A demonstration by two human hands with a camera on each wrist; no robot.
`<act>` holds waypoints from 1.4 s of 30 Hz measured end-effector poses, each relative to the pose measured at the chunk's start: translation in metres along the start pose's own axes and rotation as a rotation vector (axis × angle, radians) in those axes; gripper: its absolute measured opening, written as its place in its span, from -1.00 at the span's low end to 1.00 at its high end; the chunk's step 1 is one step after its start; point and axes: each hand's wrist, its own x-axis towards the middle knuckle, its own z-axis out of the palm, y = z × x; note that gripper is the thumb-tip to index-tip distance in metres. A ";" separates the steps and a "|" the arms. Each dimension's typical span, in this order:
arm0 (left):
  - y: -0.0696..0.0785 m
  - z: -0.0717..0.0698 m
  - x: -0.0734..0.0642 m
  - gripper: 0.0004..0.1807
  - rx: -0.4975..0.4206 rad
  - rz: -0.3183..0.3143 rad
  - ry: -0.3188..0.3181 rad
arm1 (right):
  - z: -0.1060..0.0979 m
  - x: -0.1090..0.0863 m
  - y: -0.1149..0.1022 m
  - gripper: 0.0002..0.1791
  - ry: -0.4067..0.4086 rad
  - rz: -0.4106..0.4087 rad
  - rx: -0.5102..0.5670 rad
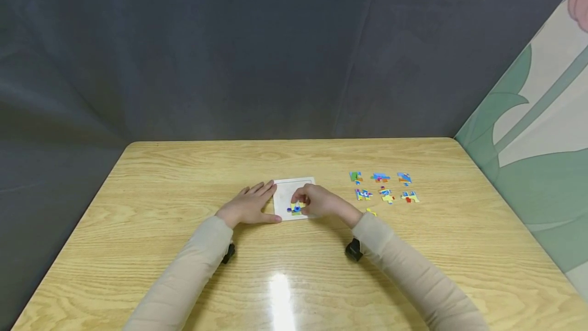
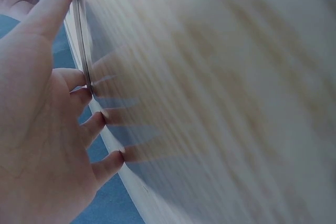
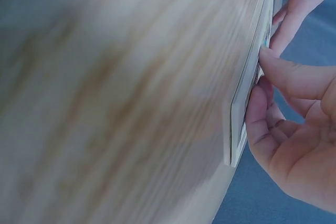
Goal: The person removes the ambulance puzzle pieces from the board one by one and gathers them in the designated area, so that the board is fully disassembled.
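Note:
A white puzzle tray (image 1: 284,194) lies on the table in the head view. Inside it, near the front edge, is a colourful jigsaw piece (image 1: 296,209) with a blue round shape and yellow and green parts. My right hand (image 1: 320,202) pinches this piece between curled fingers and thumb, partly covering it. Spread out on the left, my left hand (image 1: 248,206) touches the tray's left edge with thumb and fingertips. In the right wrist view the tray's side (image 3: 242,111) shows beneath the right fingers, while the piece itself is mostly hidden.
Right of the tray several loose jigsaw pieces (image 1: 380,178) lie in two rows. A yellow piece (image 1: 371,212) is partly hidden by the right wrist. Dark cloth (image 1: 275,55) hangs behind the wooden table (image 1: 184,167), and a floral cloth (image 1: 542,132) borders its right side.

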 end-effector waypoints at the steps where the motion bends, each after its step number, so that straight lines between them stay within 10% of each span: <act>1: 0.000 0.000 0.000 -0.03 -0.001 0.000 0.000 | 0.000 0.000 0.000 -0.73 -0.002 -0.001 0.001; 42: 0.000 0.000 0.000 -0.02 -0.001 -0.004 -0.010 | -0.011 -0.013 -0.007 -0.79 0.039 0.054 0.176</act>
